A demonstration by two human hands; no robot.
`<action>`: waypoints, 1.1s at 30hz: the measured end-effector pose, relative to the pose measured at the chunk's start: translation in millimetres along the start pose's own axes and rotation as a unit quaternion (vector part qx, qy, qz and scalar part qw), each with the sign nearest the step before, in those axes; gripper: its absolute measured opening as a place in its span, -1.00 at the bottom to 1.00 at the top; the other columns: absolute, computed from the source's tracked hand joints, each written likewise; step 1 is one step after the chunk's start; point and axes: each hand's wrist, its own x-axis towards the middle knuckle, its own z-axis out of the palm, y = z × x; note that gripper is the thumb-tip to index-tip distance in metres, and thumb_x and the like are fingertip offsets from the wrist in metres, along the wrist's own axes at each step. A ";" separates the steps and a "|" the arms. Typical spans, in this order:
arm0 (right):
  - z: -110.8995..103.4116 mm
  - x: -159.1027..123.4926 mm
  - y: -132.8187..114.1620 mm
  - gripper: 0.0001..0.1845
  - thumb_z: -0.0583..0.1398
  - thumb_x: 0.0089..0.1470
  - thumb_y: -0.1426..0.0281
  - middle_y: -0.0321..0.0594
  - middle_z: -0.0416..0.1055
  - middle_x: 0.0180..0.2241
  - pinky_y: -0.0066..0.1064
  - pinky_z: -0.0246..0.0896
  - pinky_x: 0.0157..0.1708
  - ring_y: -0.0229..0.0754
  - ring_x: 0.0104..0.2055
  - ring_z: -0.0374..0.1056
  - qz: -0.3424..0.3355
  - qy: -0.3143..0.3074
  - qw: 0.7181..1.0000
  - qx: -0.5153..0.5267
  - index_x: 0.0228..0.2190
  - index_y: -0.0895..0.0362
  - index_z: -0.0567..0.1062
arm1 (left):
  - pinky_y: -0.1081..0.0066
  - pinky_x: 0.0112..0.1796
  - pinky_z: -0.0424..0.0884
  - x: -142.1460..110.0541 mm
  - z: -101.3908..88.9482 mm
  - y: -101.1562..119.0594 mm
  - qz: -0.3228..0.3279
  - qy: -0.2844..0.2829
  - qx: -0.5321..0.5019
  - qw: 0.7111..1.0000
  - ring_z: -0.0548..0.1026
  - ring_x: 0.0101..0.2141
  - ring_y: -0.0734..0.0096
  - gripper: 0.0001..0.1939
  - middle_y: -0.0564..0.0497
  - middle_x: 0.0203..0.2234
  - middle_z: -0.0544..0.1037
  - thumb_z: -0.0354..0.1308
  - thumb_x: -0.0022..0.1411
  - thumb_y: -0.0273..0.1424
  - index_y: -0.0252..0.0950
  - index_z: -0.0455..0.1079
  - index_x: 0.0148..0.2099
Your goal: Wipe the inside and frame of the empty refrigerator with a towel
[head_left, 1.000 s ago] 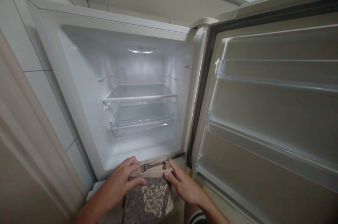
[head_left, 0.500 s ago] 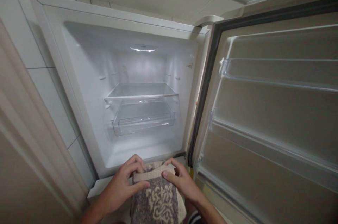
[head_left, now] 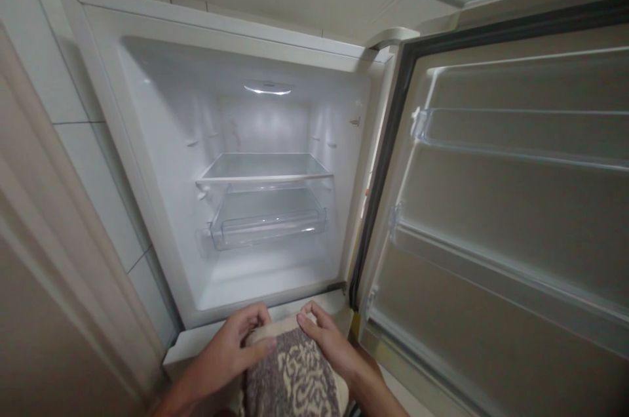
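A folded cloth (head_left: 295, 371), grey-purple with a raised cream pattern and a cream border, is held low in the head view, in front of the fridge opening. My left hand (head_left: 240, 341) grips its upper left edge, thumb on top and fingers curled at the far side. On its upper right edge is my right hand (head_left: 327, 335), pinching the border between thumb and bent fingers. The lower part of the cloth runs out of the picture. Behind it stands the open fridge (head_left: 265, 273), with a glass shelf (head_left: 265, 166) and a clear drawer (head_left: 270, 227) inside.
The fridge door (head_left: 491, 207) stands wide open on the right, with clear door racks (head_left: 501, 141). A lamp (head_left: 268, 88) is lit at the compartment's ceiling. Tiled wall (head_left: 83, 168) borders the left side. A white ledge (head_left: 191, 345) lies below the opening.
Both hands and the cloth have shifted slightly downward, and the cloth's top border has tilted and bent. My fingers have curled more over the edge. Fridge and door look the same.
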 end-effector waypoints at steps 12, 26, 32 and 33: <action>25.4 8.4 13.7 -0.36 0.42 -0.06 0.04 0.01 0.64 -0.08 -0.07 0.39 0.11 0.21 0.03 0.55 0.036 0.091 0.995 -0.001 -0.02 0.18 0.61 | 0.26 -0.08 0.57 46.6 -26.5 -77.1 0.026 0.245 0.027 0.969 0.64 -0.10 0.14 -0.51 -0.07 -0.14 0.62 0.20 0.31 0.14 -0.18 0.48 -0.05; -1.5 157.0 8.0 -0.47 0.31 0.24 0.24 0.06 0.33 0.34 -0.01 0.06 0.37 0.21 0.37 0.21 -0.097 0.150 0.684 -0.707 0.21 0.04 0.49 | 0.06 0.37 0.30 23.1 -79.5 -180.0 0.176 0.257 0.509 0.802 0.45 0.33 0.08 -0.33 -0.07 0.39 0.45 0.19 0.44 -0.12 -0.12 0.25 0.51; -26.8 224.9 -8.9 -0.46 0.32 0.25 0.31 0.18 0.35 0.35 0.09 -0.16 0.46 0.26 0.45 0.14 -0.071 0.181 0.741 -0.643 0.22 0.16 0.54 | 0.13 0.42 0.16 21.9 -78.2 -185.8 0.204 0.254 0.631 0.704 0.35 0.40 0.11 -0.13 -0.09 0.48 0.30 0.17 0.45 -0.07 -0.21 -0.04 0.63; -29.3 235.7 -13.8 -0.54 0.32 0.25 0.33 0.14 0.43 0.28 0.07 -0.13 0.45 0.24 0.41 0.20 -0.079 0.183 0.755 -0.624 0.15 0.14 0.59 | 0.13 0.41 0.16 22.7 -77.7 -184.6 0.201 0.254 0.631 0.705 0.34 0.40 0.10 -0.14 -0.08 0.49 0.29 0.17 0.45 -0.08 -0.19 -0.03 0.62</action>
